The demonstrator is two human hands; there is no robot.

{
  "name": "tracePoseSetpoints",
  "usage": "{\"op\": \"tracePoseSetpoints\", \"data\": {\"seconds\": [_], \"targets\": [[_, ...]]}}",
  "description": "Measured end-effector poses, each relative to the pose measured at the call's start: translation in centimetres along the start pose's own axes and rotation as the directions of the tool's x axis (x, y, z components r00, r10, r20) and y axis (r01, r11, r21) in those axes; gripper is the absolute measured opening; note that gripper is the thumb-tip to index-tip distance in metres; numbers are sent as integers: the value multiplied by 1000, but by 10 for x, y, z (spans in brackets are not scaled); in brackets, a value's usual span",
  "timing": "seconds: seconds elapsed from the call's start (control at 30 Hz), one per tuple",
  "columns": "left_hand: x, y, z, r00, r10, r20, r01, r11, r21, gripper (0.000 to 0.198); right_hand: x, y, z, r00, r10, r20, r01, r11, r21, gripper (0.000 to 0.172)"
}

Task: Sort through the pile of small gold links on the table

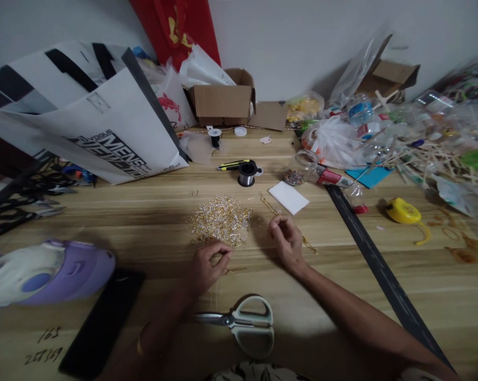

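Left hand [208, 267], narrowly pinched, was at the near edge of one bead pile [222, 219]. Right hand [287, 242], fingers curled, was between two visible gold chain lengths [309, 245]. Could not tell whether either held anything. One pair of scissors [251, 320] lay bodyward of both.

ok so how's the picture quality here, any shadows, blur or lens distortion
Head view: dim light, with dark shadow below the scissors; head view: wide-angle stretching toward the edges, as on the white bag; head view: the plastic clutter smears at the right edge, and single pieces in the bead pile are hard to separate.
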State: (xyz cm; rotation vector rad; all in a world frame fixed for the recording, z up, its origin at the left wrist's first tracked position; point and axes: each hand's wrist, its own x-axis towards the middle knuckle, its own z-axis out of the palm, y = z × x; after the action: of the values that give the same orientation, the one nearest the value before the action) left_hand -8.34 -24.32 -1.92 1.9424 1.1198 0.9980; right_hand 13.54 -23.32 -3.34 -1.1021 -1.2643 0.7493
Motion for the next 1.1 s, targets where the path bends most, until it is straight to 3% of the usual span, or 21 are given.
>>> {"op": "tracePoseSetpoints", "data": {"seconds": [0.23,0.53,0.63,0.7,0.87,0.97,1.1], "targets": [[5,1,-9,991,-105,-83,110,993,49,11,10,5,-3,984,167,-65,-150,967,208,23],[11,-8,-21,975,-170,-144,183,980,83,13,2,8,0,987,158,11,-159,980,117,24],[12,-14,-24,971,-179,-156,198,973,117,14,-3,4,2,993,55,104,-52,998,-29,20],[14,-15,-27,971,-183,-153,206,967,150,14,-6,3,3,972,-58,227,89,988,-129,17],[21,-13,-38,980,-128,-154,161,961,226,13,-8,5,1,820,-281,499,435,872,-224,12],[27,-12,-44,995,-56,-83,80,943,322,13,-8,8,1,780,-308,545,498,833,-242,12],[30,-12,-46,996,-49,76,8,886,465,11,-9,9,1,748,-333,574,553,791,-262,13]]}}
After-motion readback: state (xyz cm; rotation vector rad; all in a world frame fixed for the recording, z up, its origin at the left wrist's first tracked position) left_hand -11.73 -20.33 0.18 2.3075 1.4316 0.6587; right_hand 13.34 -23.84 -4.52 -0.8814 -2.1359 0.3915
